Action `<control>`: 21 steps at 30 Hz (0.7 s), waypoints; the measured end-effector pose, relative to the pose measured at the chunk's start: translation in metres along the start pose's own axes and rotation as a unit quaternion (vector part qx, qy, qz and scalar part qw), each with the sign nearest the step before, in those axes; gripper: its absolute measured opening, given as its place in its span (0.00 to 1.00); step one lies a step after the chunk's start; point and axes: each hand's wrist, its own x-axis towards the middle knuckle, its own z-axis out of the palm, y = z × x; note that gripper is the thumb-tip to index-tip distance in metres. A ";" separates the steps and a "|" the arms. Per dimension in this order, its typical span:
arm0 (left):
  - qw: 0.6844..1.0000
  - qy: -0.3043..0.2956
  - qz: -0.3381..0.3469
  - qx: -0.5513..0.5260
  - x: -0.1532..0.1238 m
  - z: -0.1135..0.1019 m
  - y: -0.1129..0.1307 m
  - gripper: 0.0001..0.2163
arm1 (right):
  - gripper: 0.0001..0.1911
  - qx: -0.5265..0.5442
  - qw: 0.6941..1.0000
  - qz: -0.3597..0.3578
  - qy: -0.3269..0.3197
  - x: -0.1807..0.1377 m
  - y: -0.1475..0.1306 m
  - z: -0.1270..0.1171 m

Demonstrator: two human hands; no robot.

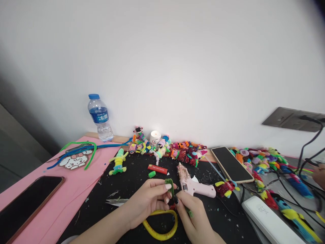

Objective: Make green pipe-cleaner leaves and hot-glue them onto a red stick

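My left hand [146, 198] pinches a dark green fuzzy pipe cleaner [169, 186] between thumb and fingers, held up over the black mat. Close beside it, my right hand [194, 215] is closed, its fingertips touching the lower part of the green piece; a green end pokes out between its fingers. Below both hands lie scissors with a yellow handle [162, 237], partly covered by my left hand. A pale pink glue gun [199, 187] rests just beyond my right hand. Past my left hand are a short green pipe cleaner bit [152, 174] and a red lighter [157, 169].
Several pipe cleaner figures [185, 156] and a white cup [155, 137] line the wall. A bottle [101, 118] and dark phone [30, 200] stand left. Right are another phone [232, 164], a white power bank [269, 220], cables and another person's hand [318, 174].
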 end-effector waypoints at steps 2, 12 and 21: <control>1.000 0.004 -0.009 -0.004 0.000 0.000 0.001 0.08 | 0.12 -0.021 1.000 -0.008 -0.009 0.000 0.001 0.001; 0.993 0.041 0.029 0.104 0.001 -0.001 -0.003 0.11 | 0.11 -0.025 0.999 0.002 -0.034 -0.002 0.004 0.002; 0.957 -0.014 0.068 0.280 0.001 -0.001 0.005 0.13 | 0.16 -0.001 0.999 0.044 0.026 -0.001 0.005 -0.003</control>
